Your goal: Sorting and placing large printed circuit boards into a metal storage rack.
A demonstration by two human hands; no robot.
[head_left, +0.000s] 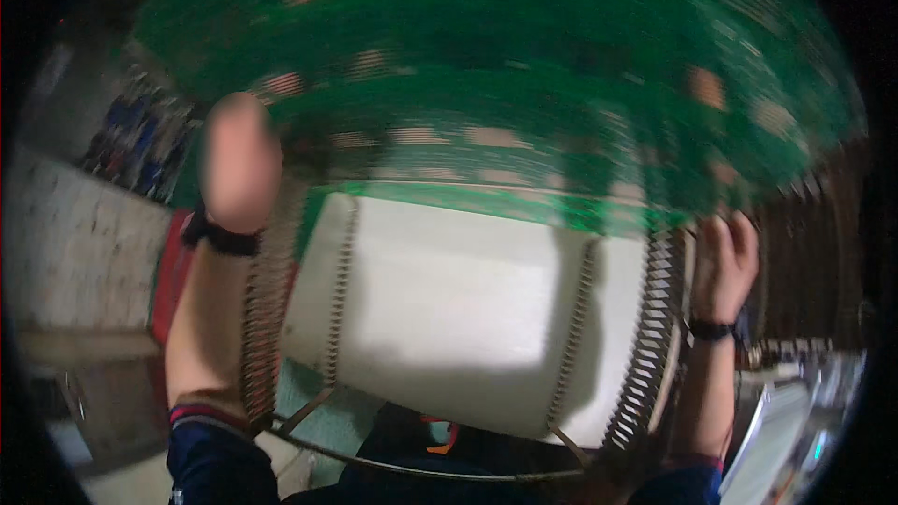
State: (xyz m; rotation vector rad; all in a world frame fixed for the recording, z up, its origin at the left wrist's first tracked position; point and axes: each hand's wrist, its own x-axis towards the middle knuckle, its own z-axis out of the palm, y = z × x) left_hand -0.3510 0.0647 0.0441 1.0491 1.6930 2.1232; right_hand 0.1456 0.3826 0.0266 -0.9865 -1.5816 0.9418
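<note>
A metal slotted rack (340, 292), an open frame with toothed side rails and coil-like bars, spans the space between my hands. My left hand (241, 164) is at its far left corner, with its fingers smeared beyond reading. At the right side rail, my right hand (725, 266) has its fingers bent round the frame's edge. Beyond the rack spreads a large blurred green area (449, 37) with copper-coloured patches, which looks like circuit boards. Through the rack's open middle a white flat surface (458, 290) shows.
Another dark ribbed rack (809, 252) stands at the right. Below it lies a pale panel (772, 440) among cluttered items. On the left are a light wooden-looking board (79, 243), a red edge (168, 271) and a blurred heap of blue and dark items (140, 136).
</note>
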